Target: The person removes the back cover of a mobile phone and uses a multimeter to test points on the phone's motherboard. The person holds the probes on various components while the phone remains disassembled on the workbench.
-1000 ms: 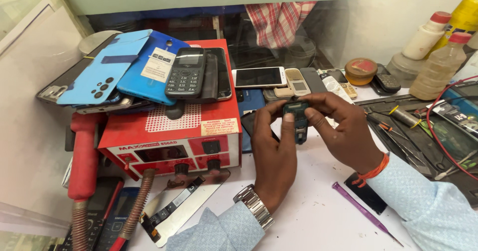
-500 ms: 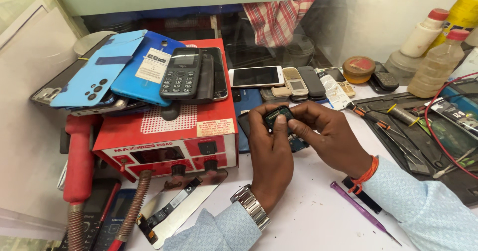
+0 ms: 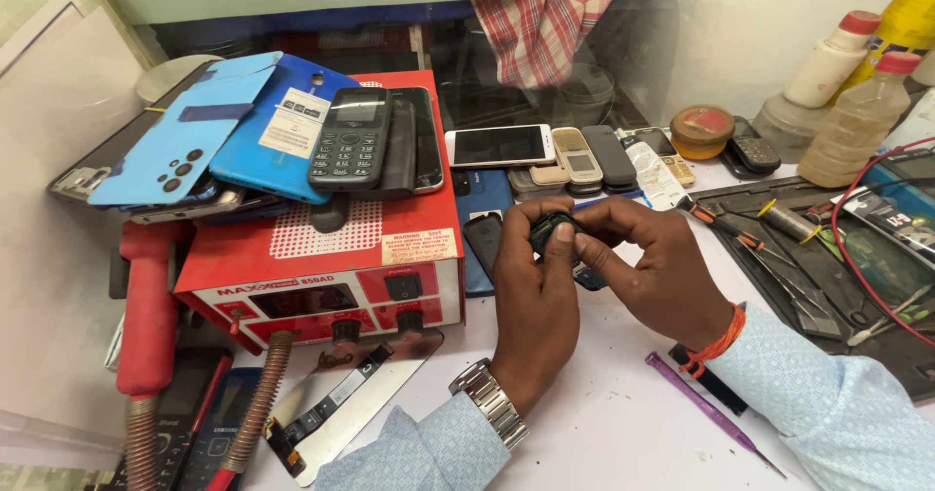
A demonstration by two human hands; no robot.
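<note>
A: What is the biggest thing near the fingers?

B: The white desk (image 3: 604, 433), which lies under both hands. Next is the red box-shaped station (image 3: 321, 257), just to the left of the left fingers, with two knobs on its front. A stack of phones and blue back covers (image 3: 243, 131) lies on top of it, with a black keypad phone (image 3: 349, 138) uppermost.

A: And beyond the fingers?

B: A white smartphone (image 3: 500, 145) lying flat, and beside it a row of small keypad phones (image 3: 584, 160). Well off to the right of the right fingers a dark work mat (image 3: 828, 277) carries screwdrivers and tweezers, and plastic bottles (image 3: 857, 121) stand behind it.

A: What do the hands hold?

B: The left hand (image 3: 534, 306), with a metal wristwatch (image 3: 490, 403) on its wrist, and the right hand (image 3: 657, 267), with an orange thread at its wrist, meet over the desk. The fingers of both are curled shut around a small dark phone part (image 3: 551, 226), pinched between the thumbs and fingertips and held just above the desk. Most of it is hidden, so I cannot tell exactly what it is.

A: Anything smaller?

B: A thin purple screwdriver (image 3: 711, 413) lies on the desk below the right fingers, near the wrist, untouched.
</note>
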